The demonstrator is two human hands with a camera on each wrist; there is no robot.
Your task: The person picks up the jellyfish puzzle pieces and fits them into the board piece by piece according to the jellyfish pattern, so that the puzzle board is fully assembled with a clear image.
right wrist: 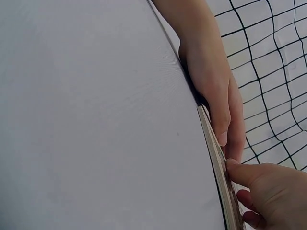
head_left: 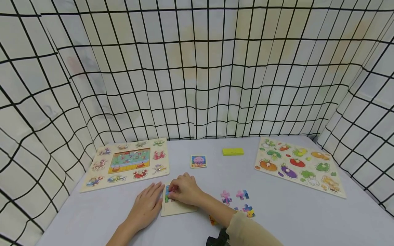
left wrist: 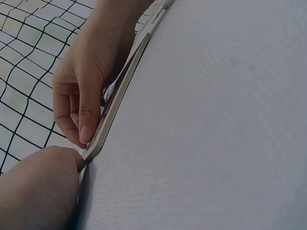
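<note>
My left hand [head_left: 147,204] lies flat with its fingers straight along the left edge of a small wooden puzzle board [head_left: 178,209]. Over that board's upper part, my right hand [head_left: 186,188] bends down with curled fingers, thumb and forefinger pinching a puzzle piece close to the surface. The fingers hide most of this piece. A coloured patch of assembled puzzle [head_left: 167,194] shows at the board's left side. In the left wrist view the right thumb [left wrist: 88,115] points down at the board's surface. Loose jigsaw pieces [head_left: 226,197] lie right of the board, partly behind the right forearm.
Behind the hands are a small jellyfish picture card [head_left: 198,161] and a yellow block [head_left: 233,151]. A sea-animal puzzle board [head_left: 123,182] lies at the left, a vegetable puzzle board [head_left: 300,164] at the right. Black netting [head_left: 197,65] surrounds the white table [head_left: 292,218].
</note>
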